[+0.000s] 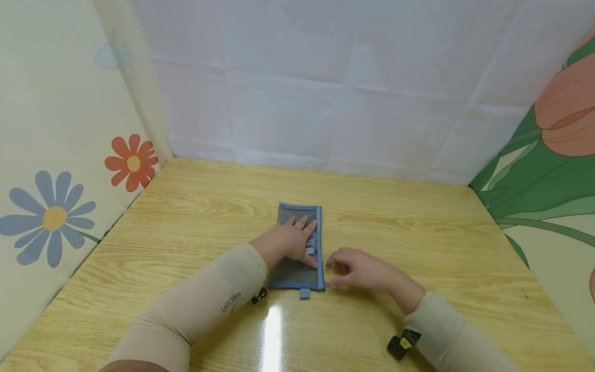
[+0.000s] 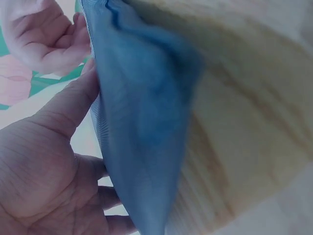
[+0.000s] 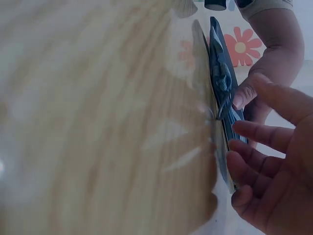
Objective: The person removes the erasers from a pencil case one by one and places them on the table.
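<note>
A blue-edged mesh pouch (image 1: 290, 272) lies flat on a wooden table (image 1: 395, 227), its long side running away from the person. The left hand (image 1: 294, 242) rests on top of the pouch, palm down, with fingers spread apart and gripping nothing, the thumb reaching toward the pouch's right edge. A small pale blue tab (image 1: 304, 293) sticks out from the pouch's near end. Just beside its near right corner is the right hand (image 1: 358, 268), fingers loosely bent, thumb and forefinger apart; a thin loop (image 1: 332, 285) hangs at that corner close to the thumb, and although the view there is small, the fingers seem not to be closed on it. The table's yellowish grain spreads out on every side of the pouch, glossy enough to carry a bright streak of light (image 1: 271, 338) nearer the person than the pouch. Beyond the pouch, a creased white cloth (image 1: 302, 98) rises from the table's far edge. Well to the pouch's left stands a cream wall panel (image 1: 56, 119) with a red flower (image 1: 133, 164) and a blue flower (image 1: 54, 219); well to its right, another panel (image 1: 539, 248) bears a large coral tulip (image 1: 567, 116) among green leaves.
</note>
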A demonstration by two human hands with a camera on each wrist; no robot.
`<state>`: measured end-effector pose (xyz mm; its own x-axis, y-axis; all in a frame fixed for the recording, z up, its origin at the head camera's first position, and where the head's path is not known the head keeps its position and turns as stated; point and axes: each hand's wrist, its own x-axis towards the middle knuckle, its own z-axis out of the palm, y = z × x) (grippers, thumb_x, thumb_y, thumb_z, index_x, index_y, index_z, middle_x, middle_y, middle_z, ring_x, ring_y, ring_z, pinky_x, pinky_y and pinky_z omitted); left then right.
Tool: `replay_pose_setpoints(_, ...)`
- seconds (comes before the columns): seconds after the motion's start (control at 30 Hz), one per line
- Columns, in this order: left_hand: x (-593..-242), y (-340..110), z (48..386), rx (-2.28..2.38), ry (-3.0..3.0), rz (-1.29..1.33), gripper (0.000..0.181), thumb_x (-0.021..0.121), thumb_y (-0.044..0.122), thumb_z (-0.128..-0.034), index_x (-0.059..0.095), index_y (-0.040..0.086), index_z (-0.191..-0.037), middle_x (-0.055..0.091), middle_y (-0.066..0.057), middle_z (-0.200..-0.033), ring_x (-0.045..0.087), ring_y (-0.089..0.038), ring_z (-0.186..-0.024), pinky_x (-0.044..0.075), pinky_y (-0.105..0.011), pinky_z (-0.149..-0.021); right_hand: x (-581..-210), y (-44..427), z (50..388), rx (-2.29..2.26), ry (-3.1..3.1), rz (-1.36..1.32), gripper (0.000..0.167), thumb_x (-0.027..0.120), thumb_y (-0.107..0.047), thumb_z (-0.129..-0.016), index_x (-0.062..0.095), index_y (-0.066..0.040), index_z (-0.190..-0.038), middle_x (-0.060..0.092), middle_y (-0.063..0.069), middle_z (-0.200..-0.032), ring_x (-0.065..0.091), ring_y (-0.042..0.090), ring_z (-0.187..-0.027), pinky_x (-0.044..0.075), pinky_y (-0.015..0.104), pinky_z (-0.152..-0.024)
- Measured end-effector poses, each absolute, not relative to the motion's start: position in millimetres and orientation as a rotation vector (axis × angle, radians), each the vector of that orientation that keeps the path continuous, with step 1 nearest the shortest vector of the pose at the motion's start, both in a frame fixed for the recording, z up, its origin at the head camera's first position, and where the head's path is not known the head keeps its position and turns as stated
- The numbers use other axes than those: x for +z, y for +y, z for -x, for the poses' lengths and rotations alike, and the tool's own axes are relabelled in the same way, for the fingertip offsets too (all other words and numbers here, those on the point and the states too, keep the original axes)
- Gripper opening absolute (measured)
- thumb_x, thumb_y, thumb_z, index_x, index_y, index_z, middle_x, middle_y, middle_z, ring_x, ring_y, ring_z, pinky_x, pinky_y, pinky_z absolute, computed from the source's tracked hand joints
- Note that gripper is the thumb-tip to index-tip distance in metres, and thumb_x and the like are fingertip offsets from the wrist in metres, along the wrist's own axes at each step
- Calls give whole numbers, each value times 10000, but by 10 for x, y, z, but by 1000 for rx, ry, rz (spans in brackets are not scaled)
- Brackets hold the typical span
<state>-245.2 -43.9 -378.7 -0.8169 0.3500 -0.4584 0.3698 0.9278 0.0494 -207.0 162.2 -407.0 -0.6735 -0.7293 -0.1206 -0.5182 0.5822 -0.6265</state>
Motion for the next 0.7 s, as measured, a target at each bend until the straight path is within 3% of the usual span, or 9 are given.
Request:
replay_pose_setpoints(0.23, -3785, -447, 2454, -39, 2613, -520, 1122, 549, 736, -641, 12, 223, -1481, 0, -69, -1534, 73, -369, -1370, 158, -554, -1058, -4124, 1587, 2074, -767, 2448, 1040, 285, 702, -330, -780, 610, -167, -995, 536, -45, -828, 481, 116, -752, 426, 249, -668)
replay_pose_setpoints(0.5, -3783, -445, 2452, -52, 2613, -519, 1114, 551, 730, -651, 9, 219, -1480, 4, -74, -1533, 79, -371, -1370, 159, -551, -1058, -4098, 1570, 2059, -770, 2443, 1096, 173, 647, -198, -836, 624, -133, -995, 546, -38, -810, 496, 101, -731, 431, 238, -656)
replay_pose_setpoints(0.7, -3798, -446, 2455, -61, 2616, -523, 1111, 541, 736, -652, 10, 222, -1480, 3, -73, -1533, 79, -370, -1370, 161, -552, -1058, -4092, 1580, 2059, -767, 2426, 1106, 135, 630, -190, -850, 630, -134, -973, 541, -66, -810, 499, 94, -729, 436, 236, -650)
